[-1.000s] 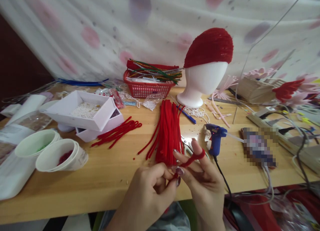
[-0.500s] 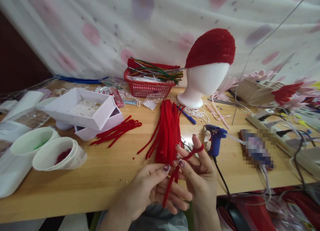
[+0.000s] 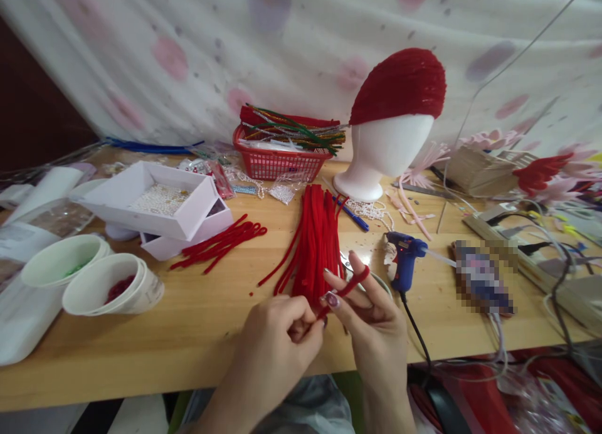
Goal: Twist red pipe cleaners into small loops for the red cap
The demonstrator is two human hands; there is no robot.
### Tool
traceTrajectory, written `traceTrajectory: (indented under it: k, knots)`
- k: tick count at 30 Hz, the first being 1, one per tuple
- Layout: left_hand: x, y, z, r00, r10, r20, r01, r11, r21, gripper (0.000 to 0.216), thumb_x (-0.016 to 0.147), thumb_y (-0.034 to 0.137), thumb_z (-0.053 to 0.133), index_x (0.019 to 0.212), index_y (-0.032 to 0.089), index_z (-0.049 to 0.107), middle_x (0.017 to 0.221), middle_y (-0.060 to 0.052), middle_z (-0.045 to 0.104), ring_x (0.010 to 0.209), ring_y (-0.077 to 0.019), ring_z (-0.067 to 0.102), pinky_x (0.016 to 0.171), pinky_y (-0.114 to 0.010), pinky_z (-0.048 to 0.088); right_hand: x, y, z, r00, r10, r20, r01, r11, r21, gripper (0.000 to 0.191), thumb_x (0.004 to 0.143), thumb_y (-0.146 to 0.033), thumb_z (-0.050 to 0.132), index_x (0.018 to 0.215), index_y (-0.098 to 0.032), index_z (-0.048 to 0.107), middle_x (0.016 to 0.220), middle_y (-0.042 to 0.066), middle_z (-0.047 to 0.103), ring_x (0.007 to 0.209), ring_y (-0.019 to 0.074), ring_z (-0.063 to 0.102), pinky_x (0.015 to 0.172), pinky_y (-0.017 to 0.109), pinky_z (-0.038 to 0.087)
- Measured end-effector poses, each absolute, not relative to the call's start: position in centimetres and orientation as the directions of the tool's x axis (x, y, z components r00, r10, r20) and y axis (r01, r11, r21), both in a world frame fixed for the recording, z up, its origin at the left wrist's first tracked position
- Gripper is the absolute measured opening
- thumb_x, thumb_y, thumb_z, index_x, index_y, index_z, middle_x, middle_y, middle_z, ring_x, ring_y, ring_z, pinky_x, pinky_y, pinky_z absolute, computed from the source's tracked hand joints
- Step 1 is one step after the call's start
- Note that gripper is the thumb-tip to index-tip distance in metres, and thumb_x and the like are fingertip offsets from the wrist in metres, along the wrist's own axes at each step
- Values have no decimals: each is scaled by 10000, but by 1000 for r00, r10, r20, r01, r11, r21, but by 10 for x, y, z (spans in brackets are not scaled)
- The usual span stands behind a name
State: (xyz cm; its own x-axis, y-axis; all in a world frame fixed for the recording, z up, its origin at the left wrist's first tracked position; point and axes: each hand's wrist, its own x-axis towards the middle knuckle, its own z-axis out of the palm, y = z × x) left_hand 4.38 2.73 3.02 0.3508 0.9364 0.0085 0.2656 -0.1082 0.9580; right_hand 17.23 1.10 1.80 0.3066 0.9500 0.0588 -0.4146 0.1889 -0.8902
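My right hand [image 3: 369, 315] is held up over the table's front edge with a red pipe cleaner [image 3: 350, 285] looped round its forefinger. Its thumb presses on the strand. My left hand [image 3: 277, 343] is closed just to the left, pinching the lower end of the same pipe cleaner. Straight behind both hands lies a thick bundle of red pipe cleaners [image 3: 316, 243] on the wooden table [image 3: 188, 333]. A smaller bunch of red pipe cleaners [image 3: 221, 243] lies further left.
A blue glue gun [image 3: 403, 258] with a black cord lies right of my hands. A white foam head with a red cap [image 3: 392, 120], a red basket [image 3: 277, 161], white boxes [image 3: 155, 208] and two white cups [image 3: 110, 286] stand behind and left. Cables clutter the right.
My left hand opened and slid down the hanging strand, then came back up and closed on it near my right thumb. The loop stays on my right forefinger.
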Motion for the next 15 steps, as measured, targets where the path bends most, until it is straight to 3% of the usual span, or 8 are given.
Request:
traceTrajectory:
  k: [3, 5, 7, 8, 9, 11, 13, 15]
  knots:
    - [44, 19, 39, 205, 905, 372, 532, -422, 734, 284, 746, 74, 536, 513, 191, 424, 510, 32, 423, 552, -128, 407, 545, -288, 256, 172, 8, 18, 356, 928, 107, -311, 226, -923, 582, 793, -114, 790, 1277, -393, 631, 1016, -19, 814, 959, 122, 767, 845, 160, 597]
    - [43, 17, 41, 233, 918, 320, 437, -393, 809, 244, 786, 109, 550, 560, 192, 508, 582, 8, 533, 623, -149, 501, 595, -280, 343, 173, 7, 20, 331, 937, 109, -349, 229, -909, 576, 794, -118, 790, 1270, -402, 635, 1011, -20, 815, 893, 122, 782, 787, 159, 616]
    - [41, 19, 38, 356, 933, 55, 163, -120, 979, 220, 871, 238, 558, 671, 185, 631, 720, -31, 649, 732, -169, 595, 691, -278, 435, 176, 7, 23, 294, 953, 73, -433, 201, -879, 573, 781, -123, 803, 1251, -411, 647, 994, -23, 819, 784, 104, 788, 711, 144, 624]
    - [40, 20, 35, 462, 883, -83, -5, 97, 995, 263, 904, 324, 549, 727, 178, 677, 762, -49, 681, 759, -174, 624, 725, -280, 462, 177, 7, 24, 280, 959, 46, -480, 181, -858, 573, 764, -130, 819, 1238, -409, 658, 979, -26, 823, 748, 96, 784, 688, 137, 622]
    - [39, 20, 30, 579, 795, -182, -157, 328, 932, 330, 921, 404, 536, 770, 168, 711, 767, -61, 699, 755, -174, 644, 740, -283, 480, 177, 7, 25, 270, 963, 17, -525, 162, -835, 576, 740, -140, 840, 1223, -405, 669, 962, -28, 826, 727, 90, 779, 673, 131, 619]
    - [41, 20, 18, 782, 595, -187, -346, 663, 664, 404, 881, 497, 587, 784, 138, 744, 679, -67, 695, 662, -166, 651, 689, -272, 491, 176, 8, 27, 252, 967, -27, -601, 135, -788, 585, 699, -164, 873, 1201, -399, 686, 926, -34, 831, 718, 87, 770, 665, 129, 615]
    - [48, 15, 6, 885, 460, -72, -395, 825, 404, 370, 837, 490, 668, 833, 133, 768, 663, -53, 692, 624, -140, 641, 675, -250, 485, 174, 10, 26, 230, 973, -13, -647, 143, -749, 587, 682, -186, 887, 1191, -404, 691, 899, -40, 832, 674, 81, 753, 645, 133, 613]
    - [57, 8, -4, 906, 423, 21, -417, 883, 214, 295, 820, 443, 719, 876, 160, 779, 705, -25, 687, 657, -122, 634, 693, -242, 482, 171, 12, 23, 213, 977, 31, -669, 168, -724, 585, 686, -198, 885, 1193, -412, 689, 889, -48, 832, 605, 70, 725, 615, 137, 610]
